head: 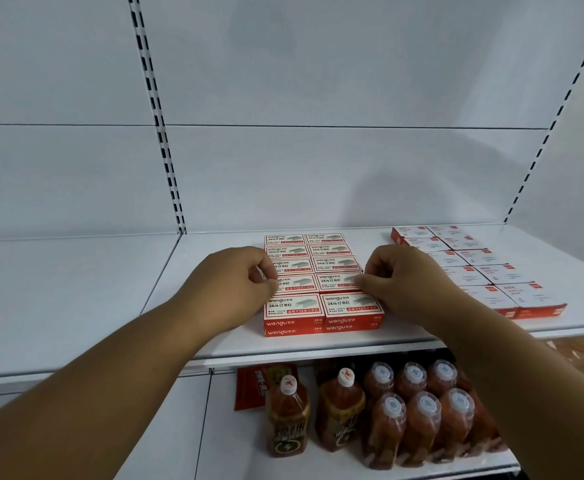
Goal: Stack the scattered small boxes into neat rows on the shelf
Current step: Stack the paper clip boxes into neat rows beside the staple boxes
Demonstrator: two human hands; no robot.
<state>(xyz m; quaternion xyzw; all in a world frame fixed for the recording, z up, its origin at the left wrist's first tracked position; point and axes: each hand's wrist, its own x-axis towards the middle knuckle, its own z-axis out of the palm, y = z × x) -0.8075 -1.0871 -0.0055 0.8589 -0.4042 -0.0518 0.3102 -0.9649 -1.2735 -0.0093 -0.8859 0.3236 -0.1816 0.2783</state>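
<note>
Head view shows the small red-and-white boxes (323,282) set on the white shelf (214,299) in two columns, two layers high at the front. The left hand (238,289) is curled against the left side of the block, fingertips pinching a box edge; the right hand (398,282) is curled in the same way on the right side. No box is lifted. For a good result the two sides should be squeezed gently and evenly — so that gaps are closed and the upper layer is not pushed off. A second block (474,268) lies to the right, apart.
</note>
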